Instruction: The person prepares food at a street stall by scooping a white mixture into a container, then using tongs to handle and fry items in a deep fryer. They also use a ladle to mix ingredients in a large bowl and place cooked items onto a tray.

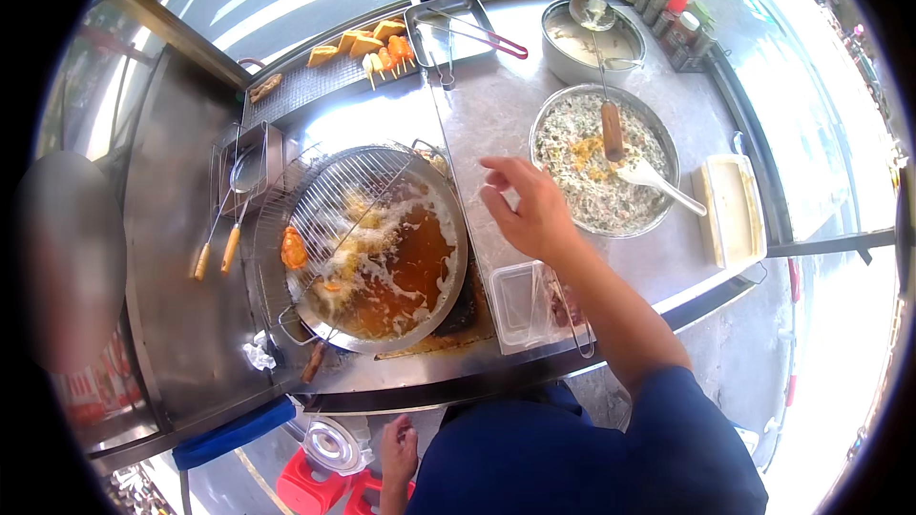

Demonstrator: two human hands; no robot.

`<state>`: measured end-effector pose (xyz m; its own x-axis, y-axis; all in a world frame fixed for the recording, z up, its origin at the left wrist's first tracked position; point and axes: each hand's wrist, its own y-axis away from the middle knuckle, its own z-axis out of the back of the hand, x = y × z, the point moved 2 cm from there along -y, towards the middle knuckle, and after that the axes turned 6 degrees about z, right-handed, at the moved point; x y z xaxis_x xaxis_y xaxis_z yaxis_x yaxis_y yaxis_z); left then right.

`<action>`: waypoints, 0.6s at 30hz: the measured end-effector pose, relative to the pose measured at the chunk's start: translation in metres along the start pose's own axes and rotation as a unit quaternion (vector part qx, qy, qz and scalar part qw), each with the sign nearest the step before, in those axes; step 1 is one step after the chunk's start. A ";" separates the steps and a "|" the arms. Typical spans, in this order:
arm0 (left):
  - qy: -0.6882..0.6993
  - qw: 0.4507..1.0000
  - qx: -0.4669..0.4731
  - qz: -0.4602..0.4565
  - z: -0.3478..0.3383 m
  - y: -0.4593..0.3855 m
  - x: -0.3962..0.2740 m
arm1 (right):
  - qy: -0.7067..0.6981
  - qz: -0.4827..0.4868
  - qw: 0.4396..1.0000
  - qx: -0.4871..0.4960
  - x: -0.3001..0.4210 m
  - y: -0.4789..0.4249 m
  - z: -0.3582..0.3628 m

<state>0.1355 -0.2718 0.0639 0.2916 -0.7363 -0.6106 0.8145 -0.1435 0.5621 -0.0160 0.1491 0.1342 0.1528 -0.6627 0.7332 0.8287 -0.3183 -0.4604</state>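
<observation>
My right hand (pixel 526 204) hovers over the steel counter with fingers spread, holding nothing. Just right of it stands a metal bowl (pixel 675 146) of chopped, pale mixture (pixel 608 207) with a yellow patch on top. A white plastic spoon (pixel 655 180) rests in that mixture. A ladle's wooden handle (pixel 612 132) extends over it. To the left, pieces of food fry in bubbling oil (pixel 422 250) in a wide pan (pixel 461 279), with a wire rack (pixel 351 186) across part of it. My left hand (pixel 399 447) hangs below the counter edge, loosely curled, with nothing visible in it.
A pot (pixel 572 71) of pale batter stands behind the bowl. Tongs (pixel 583 332) lie by a clear plastic container (pixel 515 300) under my right forearm. Skewers and fried pieces (pixel 390 54) sit on a back rack beside a metal tray (pixel 465 7). Sauce bottles (pixel 680 28) line the far corner.
</observation>
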 end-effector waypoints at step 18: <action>0.057 0.962 0.166 -0.207 -0.058 -0.069 -0.131 | -0.108 -0.376 0.914 -0.112 -0.098 -0.024 0.090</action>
<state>0.0705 -0.1276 0.0727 0.0448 -0.4955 -0.8674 0.6725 -0.6271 0.3930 -0.0018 0.2828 0.1184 -0.2919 -0.0591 0.9546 0.6160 -0.7751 0.1404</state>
